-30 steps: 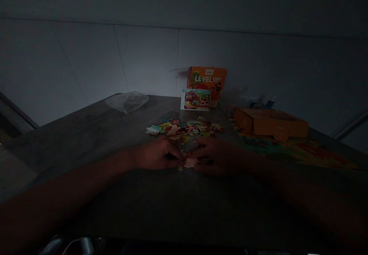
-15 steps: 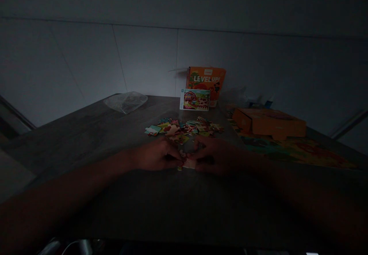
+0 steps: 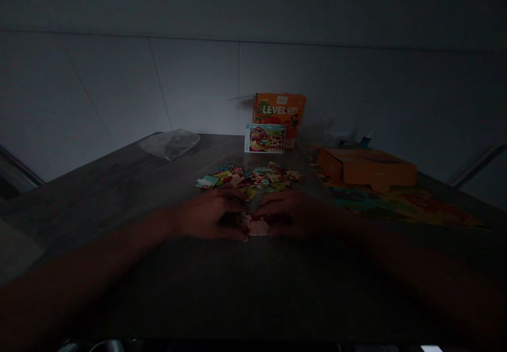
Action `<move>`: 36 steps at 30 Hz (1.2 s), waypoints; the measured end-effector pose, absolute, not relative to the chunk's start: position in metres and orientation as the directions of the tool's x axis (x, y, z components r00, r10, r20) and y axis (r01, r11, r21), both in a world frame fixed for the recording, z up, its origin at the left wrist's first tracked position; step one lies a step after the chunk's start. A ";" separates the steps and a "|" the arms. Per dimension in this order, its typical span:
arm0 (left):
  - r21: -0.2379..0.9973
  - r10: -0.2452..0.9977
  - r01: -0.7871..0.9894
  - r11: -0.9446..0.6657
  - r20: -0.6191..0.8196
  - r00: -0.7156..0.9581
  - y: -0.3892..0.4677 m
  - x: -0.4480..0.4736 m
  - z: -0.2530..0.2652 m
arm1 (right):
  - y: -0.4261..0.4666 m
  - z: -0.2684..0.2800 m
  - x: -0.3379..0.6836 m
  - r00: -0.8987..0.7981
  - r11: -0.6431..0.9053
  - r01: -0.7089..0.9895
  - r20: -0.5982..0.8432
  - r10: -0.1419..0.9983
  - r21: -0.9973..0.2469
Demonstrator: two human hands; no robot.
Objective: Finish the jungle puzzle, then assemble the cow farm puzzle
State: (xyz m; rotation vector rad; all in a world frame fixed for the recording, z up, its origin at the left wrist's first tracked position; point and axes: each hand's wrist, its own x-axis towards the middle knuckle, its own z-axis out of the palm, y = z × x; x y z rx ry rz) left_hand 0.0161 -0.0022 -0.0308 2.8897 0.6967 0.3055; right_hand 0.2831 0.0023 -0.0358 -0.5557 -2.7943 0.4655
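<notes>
Puzzle pieces, pinkish and red, lie right between left hand and right hand! Hands apart, fingers curved about the edges; gripping or merely touching, can't tell in this gloom. Just beyond the hands, a loose pile; farther, a picture card.

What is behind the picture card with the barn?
Behind the picture card stands the orange LEVEL UP! box; its upper part and right edge show. The card hides its lower left.

Plastic bag and low orange box
Bag on the surface's far left; box on a colourful sheet.
</notes>
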 end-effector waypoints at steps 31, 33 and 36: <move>0.359 0.485 0.430 -0.828 0.074 0.871 0.001 0.008 -0.026 | 0.004 -0.021 0.295 -0.852 0.767 0.483 -0.025 0.523 -0.422; 0.373 0.477 0.419 -0.828 0.073 0.876 0.000 0.009 -0.025 | 0.003 -0.022 0.294 -0.852 0.752 0.485 -0.045 0.522 -0.448; 0.388 0.443 0.382 -0.838 0.075 0.894 -0.001 0.009 -0.025 | 0.000 -0.022 0.292 -0.854 0.734 0.487 -0.084 0.513 -0.473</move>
